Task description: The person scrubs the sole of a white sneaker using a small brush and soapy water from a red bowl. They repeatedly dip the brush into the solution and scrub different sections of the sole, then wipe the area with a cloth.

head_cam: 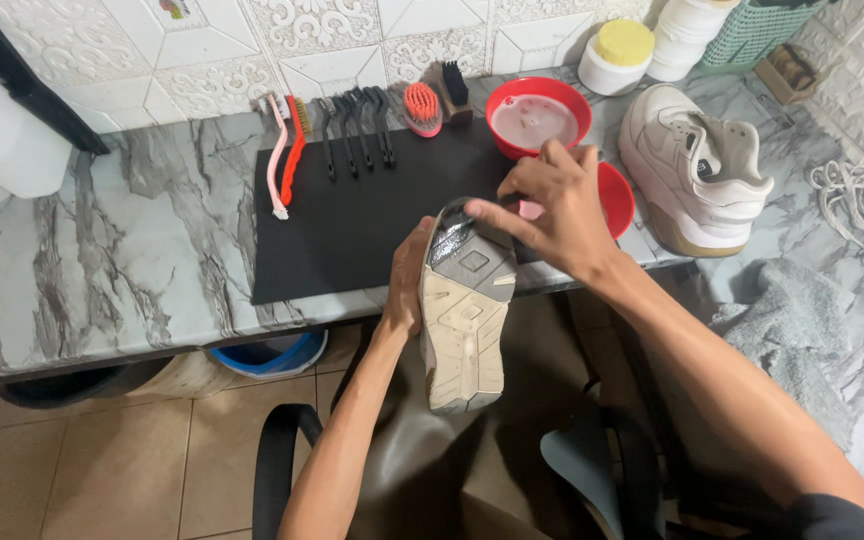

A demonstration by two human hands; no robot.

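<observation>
- The left hand [407, 285] held a white and grey sneaker [464, 310] sole-up over the near edge of the marble-patterned counter [102, 260], its grip wrapped around the shoe's side.
- The right hand [552, 205] rested on the heel end of the sole at twelve o'clock from the shoe's middle, fingers pressed together on something small; what it pinched could not be told.
- Judged from this, the step in hand was scrubbing the grey part of the sole; the next stroke would call for a steady hold from the left hand and pressure along the tread.
- The shoe hung at six o'clock from the black rectangular mat [352, 215].
- A red round bowl [537, 115] at one o'clock from the shoe held pale, cloudy liquid; a second red bowl [617, 198] beside the right hand was mostly hidden, its contents unseen.
- A white tub with a yellow lid [617, 55] stood closed at the back.
- Thin black brushes [357, 130] and an orange brush [422, 108] lay along the mat's far edge.
- The matching white sneaker [697, 165] sat at three o'clock on the counter.
</observation>
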